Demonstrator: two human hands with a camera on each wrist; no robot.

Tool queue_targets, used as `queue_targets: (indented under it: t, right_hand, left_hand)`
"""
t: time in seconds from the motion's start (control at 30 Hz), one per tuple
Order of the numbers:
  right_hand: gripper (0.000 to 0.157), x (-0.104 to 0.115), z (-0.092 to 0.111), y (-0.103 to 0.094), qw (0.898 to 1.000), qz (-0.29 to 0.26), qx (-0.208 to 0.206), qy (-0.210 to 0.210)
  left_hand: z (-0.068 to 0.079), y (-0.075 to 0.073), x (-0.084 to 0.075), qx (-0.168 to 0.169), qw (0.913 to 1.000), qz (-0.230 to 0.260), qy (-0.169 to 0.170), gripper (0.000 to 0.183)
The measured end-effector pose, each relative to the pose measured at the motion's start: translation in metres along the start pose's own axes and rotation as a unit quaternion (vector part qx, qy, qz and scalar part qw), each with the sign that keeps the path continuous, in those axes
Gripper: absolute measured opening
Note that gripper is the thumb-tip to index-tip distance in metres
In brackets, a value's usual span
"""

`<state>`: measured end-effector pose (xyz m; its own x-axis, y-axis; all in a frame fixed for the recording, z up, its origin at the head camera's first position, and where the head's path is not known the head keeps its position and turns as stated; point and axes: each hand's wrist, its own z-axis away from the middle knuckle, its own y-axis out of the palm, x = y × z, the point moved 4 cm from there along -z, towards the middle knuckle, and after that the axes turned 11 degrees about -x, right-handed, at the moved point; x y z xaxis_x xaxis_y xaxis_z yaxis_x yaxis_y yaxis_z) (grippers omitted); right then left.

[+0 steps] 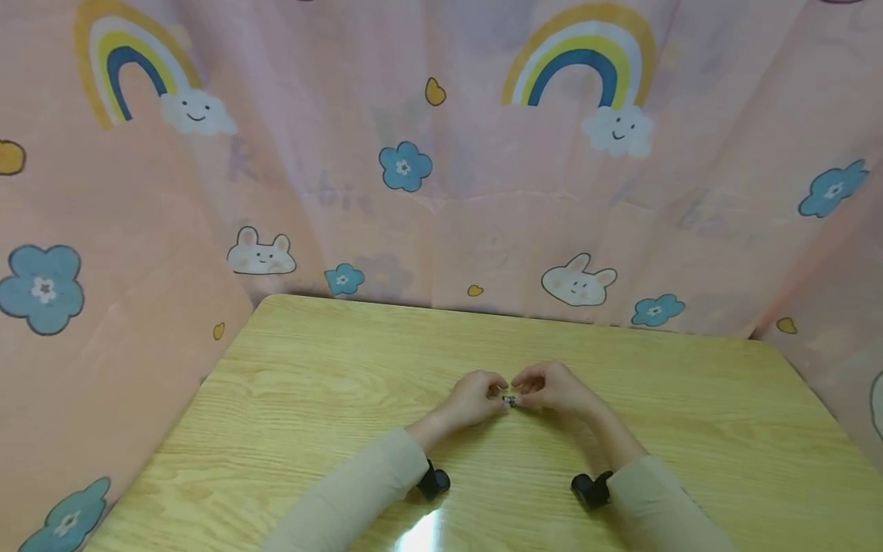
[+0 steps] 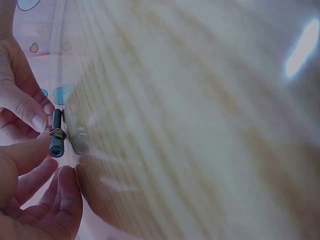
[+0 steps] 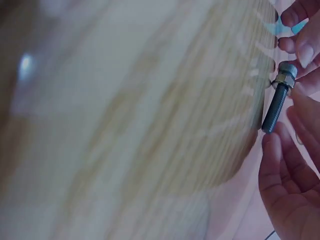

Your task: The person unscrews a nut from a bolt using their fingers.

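Note:
A small dark socket-head bolt [image 1: 510, 400] with a brass-coloured nut [image 2: 57, 133] threaded close under its head is between both hands, low over the table. My left hand [image 1: 476, 397] has its thumb against the head end; its other fingers curl below, partly hidden. From the other side my right hand [image 1: 557, 389] brings its thumb to the nut, fingers bent around the threaded end. In the right wrist view the knurled head [image 3: 287, 69] points toward the left hand, and the threaded shank [image 3: 274, 110] slants down to the right hand's fingertips [image 3: 271, 137].
The wood-grain table [image 1: 310, 360] spreads around both hands, its far edge against a pink curtain [image 1: 441, 222] printed with rainbows, flowers and rabbits. Black wrist cameras sit below each sleeve [image 1: 372, 475]. A bright light reflection [image 1: 419, 533] lies near the front.

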<state>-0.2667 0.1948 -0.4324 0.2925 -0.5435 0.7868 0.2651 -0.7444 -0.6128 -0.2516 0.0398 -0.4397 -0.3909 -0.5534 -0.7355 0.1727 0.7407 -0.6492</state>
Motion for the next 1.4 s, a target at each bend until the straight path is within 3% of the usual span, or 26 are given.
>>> queue_targets:
  t: [0.3,0.5,0.83,0.97,1.17,1.4]
  right_hand:
    - [0.014,0.004,-0.006,0.012,0.999,-0.033,0.026,-0.016]
    - [0.01,0.005,-0.005,0.018,0.999,-0.003,0.03,-0.011]
    - [0.012,0.007,-0.008,0.011,0.999,-0.011,0.037,-0.014]
    - [0.015,0.009,-0.005,0.008,0.998,-0.042,0.043,0.001]
    - [0.021,0.012,0.004,-0.004,0.996,-0.089,0.014,0.016]
    - [0.024,0.024,0.009,-0.002,0.988,-0.154,0.002,-0.002]
  left_hand:
    - [-0.001,0.003,0.002,-0.022,0.9996,-0.013,0.008,0.005]
    - [0.003,0.002,0.003,-0.029,0.9995,-0.002,-0.009,0.005]
    - [-0.002,-0.005,0.001,-0.049,0.9987,0.008,-0.011,0.007]
    - [-0.002,-0.007,-0.001,-0.047,0.9976,0.042,-0.029,0.008]
    - [-0.003,-0.009,-0.009,-0.041,0.9924,0.108,-0.043,0.009]
    - [0.009,-0.026,-0.017,-0.04,0.9786,0.188,-0.075,0.01]
